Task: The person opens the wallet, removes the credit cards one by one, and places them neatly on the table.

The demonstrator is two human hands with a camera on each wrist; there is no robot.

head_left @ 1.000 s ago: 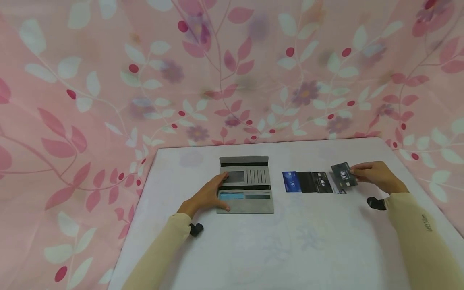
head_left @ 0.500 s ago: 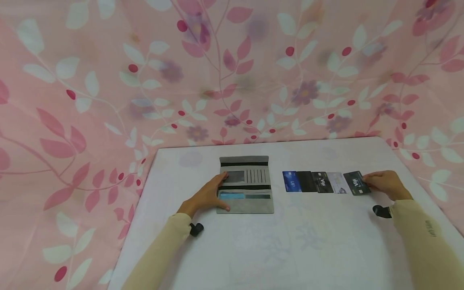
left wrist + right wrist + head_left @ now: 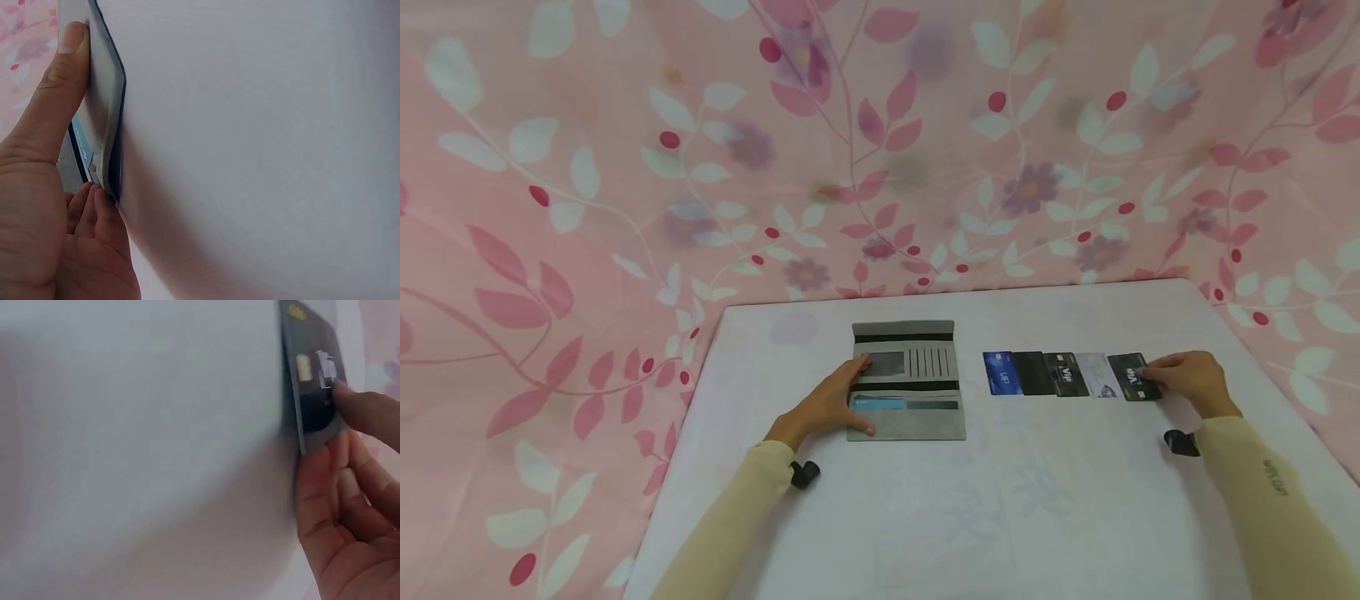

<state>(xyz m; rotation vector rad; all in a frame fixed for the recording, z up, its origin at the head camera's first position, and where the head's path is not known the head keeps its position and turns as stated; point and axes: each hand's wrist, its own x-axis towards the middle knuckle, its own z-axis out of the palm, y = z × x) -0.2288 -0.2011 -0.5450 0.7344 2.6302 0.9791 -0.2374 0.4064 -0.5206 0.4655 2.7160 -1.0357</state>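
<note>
A grey wallet (image 3: 906, 427) lies unfolded on the white table, with card slots and a light blue card (image 3: 880, 403) in its lower pocket. My left hand (image 3: 826, 398) holds its left edge; in the left wrist view the thumb (image 3: 53, 94) lies over the wallet and the other fingers are at its edge. On the right, my right hand (image 3: 1198, 383) pinches a dark card (image 3: 1129, 371) with a chip, thumb on its face in the right wrist view. That card is at the right end of a row, beside a silver card (image 3: 1097, 377).
Left of the silver card lie a black VIP card (image 3: 1067, 377), a plain black card (image 3: 1036, 375) and a blue VIP card (image 3: 1002, 375). A pink floral cloth (image 3: 880, 150) hangs behind the table's back edge.
My right hand has moved the dark card from over the silver card to its right, then slightly back left, straightening it against the row. My left hand stays on the wallet.
</note>
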